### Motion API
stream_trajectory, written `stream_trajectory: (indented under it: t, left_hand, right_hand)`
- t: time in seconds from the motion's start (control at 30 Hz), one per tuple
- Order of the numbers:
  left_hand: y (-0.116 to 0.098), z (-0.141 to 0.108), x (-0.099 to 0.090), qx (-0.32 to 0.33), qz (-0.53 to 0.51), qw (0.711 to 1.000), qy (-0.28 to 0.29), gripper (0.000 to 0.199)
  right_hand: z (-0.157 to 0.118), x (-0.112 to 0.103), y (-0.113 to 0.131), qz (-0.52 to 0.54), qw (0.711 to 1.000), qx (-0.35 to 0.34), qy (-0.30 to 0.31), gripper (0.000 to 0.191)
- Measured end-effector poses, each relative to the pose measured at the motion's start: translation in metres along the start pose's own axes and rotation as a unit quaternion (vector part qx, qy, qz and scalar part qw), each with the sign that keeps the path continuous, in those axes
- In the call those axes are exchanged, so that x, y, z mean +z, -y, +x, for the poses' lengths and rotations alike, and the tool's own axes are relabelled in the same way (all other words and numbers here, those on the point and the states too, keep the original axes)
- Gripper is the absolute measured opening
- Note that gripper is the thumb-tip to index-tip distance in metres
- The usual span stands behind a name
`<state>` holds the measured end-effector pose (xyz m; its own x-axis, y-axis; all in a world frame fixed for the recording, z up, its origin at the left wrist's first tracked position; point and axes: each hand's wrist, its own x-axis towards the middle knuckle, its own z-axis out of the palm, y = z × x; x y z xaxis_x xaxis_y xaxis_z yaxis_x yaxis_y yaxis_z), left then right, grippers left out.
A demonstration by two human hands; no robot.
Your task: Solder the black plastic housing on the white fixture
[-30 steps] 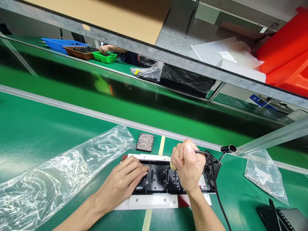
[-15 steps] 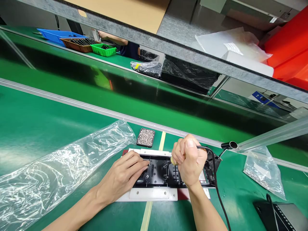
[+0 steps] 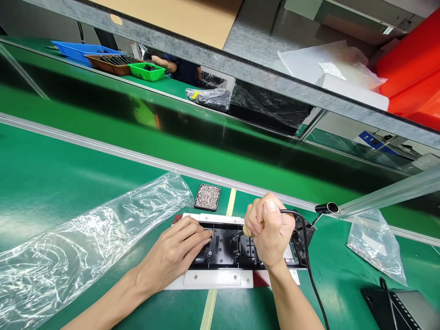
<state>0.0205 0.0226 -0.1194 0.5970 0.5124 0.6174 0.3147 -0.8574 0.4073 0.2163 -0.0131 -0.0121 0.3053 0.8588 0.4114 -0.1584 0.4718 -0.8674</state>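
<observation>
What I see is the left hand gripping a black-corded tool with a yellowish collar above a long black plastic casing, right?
Wrong hand: the head view shows the right hand gripping that black-corded tool above the long black plastic casing.

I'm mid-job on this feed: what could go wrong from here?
The corded tool in the right hand points toward the left hand, whose fingertips are at the black housing; a slip might reach them.

The cord crosses the view at the housing's right end and could snag or tug the tool.

The open tray of small pieces sits just beyond the housing; a knock might spill them.
</observation>
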Motion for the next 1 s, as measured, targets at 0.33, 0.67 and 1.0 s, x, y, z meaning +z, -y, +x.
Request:
stream_trajectory:
  t: [0.33, 0.67, 1.0]
  left_hand:
    - [0.0008, 0.0008, 0.0005, 0.000, 0.002, 1.000, 0.001, 0.038]
    - [0.0011, 0.0020, 0.0007, -0.001, -0.001, 1.000, 0.003, 0.038]
    - [0.0019, -0.0014, 0.0009, -0.005, -0.001, 1.000, 0.004, 0.037]
  right_hand:
    - [0.0009, -0.0003, -0.0015, 0.002, 1.000, 0.002, -0.001, 0.045]
    - [0.0001, 0.0010, -0.0013, 0.005, 1.000, 0.001, -0.002, 0.045]
    - [0.0006, -0.0003, -0.0019, -0.001, 1.000, 0.002, -0.002, 0.045]
